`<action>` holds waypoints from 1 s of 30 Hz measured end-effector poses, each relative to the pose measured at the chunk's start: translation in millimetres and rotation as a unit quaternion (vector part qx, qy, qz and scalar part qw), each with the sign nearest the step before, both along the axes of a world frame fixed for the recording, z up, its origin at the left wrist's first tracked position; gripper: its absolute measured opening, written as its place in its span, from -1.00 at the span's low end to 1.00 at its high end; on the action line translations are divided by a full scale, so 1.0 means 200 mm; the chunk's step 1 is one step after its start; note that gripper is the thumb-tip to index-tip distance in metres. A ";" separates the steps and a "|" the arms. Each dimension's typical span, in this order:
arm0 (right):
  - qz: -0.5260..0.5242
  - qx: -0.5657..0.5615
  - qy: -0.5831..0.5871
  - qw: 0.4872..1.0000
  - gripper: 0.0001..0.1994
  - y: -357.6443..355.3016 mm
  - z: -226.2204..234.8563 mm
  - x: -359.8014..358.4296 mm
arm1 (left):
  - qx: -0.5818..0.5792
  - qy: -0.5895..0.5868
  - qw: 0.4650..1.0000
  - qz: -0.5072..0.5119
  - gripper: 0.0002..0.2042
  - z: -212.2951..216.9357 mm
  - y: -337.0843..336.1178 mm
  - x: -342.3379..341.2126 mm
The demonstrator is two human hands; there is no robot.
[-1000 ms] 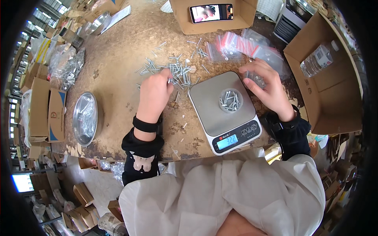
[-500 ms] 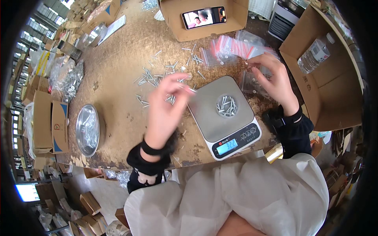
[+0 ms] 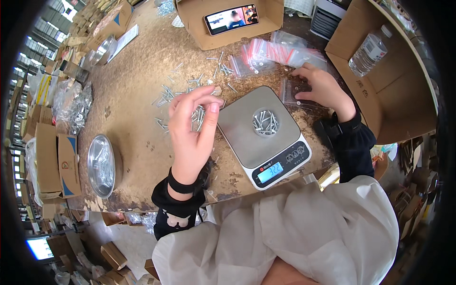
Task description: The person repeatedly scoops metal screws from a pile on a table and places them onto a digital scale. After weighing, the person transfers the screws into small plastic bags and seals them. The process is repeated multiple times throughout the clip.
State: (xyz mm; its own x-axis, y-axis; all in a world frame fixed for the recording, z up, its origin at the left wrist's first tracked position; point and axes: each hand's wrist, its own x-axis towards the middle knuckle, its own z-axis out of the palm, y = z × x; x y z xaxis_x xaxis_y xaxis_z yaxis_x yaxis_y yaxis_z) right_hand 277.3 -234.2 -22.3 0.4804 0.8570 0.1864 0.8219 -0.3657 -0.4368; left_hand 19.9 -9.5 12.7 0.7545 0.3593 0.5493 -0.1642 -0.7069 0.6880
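Observation:
My left hand (image 3: 190, 128) hovers beside the kitchen scale (image 3: 251, 118), above a scattered pile of silver screws (image 3: 165, 95). Its thumb and a fingertip are pinched together; whatever they hold, if anything, does not show. On the scale's plate stands a small clear round cup (image 3: 265, 122) with several screws in it, and the display is lit. My right hand (image 3: 323, 88) is open, fingers and thumb apart, over a small clear zip bag (image 3: 290, 91) at the scale's far right. Red-edged zip bags (image 3: 270, 51) lie fanned out just beyond it.
A cardboard box (image 3: 194, 33) with a propped phone (image 3: 232, 20) stands at the back. An open carton (image 3: 403, 95) with a water bottle (image 3: 368, 54) borders the right side. At left sits a metal bowl (image 3: 114, 164) holding clear plastic; cartons (image 3: 68, 164) stand beyond it.
My left hand has turned, its fingers pointing more upward. My right hand has lowered its fingers over the bag. The whole view has shifted slightly; the cup stays on the scale.

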 end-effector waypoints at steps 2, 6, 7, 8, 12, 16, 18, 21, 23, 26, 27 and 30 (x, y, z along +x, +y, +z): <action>-0.022 -0.071 0.076 0.994 -0.53 0.02 0.02 -0.01 | -0.014 -0.014 1.000 0.021 -0.83 -0.02 0.01 0.01; -0.006 -0.055 0.034 0.998 -0.54 0.02 -0.02 -0.02 | 0.051 -0.003 0.998 0.030 -0.91 -0.02 0.03 0.01; -0.001 -0.052 0.024 0.998 -0.54 0.01 -0.03 -0.01 | 0.061 -0.005 0.998 0.033 -0.91 -0.02 0.05 0.01; 0.003 -0.049 0.014 0.999 -0.55 0.01 -0.04 -0.01 | 0.070 -0.007 0.997 0.036 -0.92 -0.03 0.07 0.01; 0.012 0.023 -0.067 0.997 -0.63 0.03 0.01 -0.04 | 0.011 -0.018 0.999 0.045 -0.90 -0.08 0.07 0.03; 0.096 0.188 -0.150 0.966 -0.66 0.10 0.27 -0.24 | -0.069 -0.020 0.996 -0.046 -0.86 0.00 -0.04 0.01; 0.181 0.237 -0.209 0.931 -0.66 0.12 0.36 -0.37 | -0.071 -0.035 0.991 -0.111 -0.84 0.05 -0.10 0.01; 0.274 0.235 -0.253 0.898 -0.60 0.12 0.37 -0.50 | -0.072 0.080 0.984 -0.140 -0.80 0.05 -0.12 -0.02; 0.273 0.280 -0.279 0.877 -0.59 0.15 0.32 -0.53 | -0.054 0.044 0.985 -0.157 -0.75 -0.01 -0.09 -0.02; 0.273 0.283 -0.268 0.879 -0.58 0.13 0.32 -0.53 | -0.078 0.060 0.986 -0.138 -0.75 0.03 -0.12 -0.03; 0.272 0.273 -0.255 0.887 -0.58 0.12 0.32 -0.52 | -0.027 0.050 0.990 -0.127 -0.74 0.04 -0.12 -0.03; 0.277 0.282 -0.239 0.887 -0.60 0.13 0.29 -0.50 | 0.115 0.029 0.989 -0.091 -0.75 0.04 -0.13 -0.03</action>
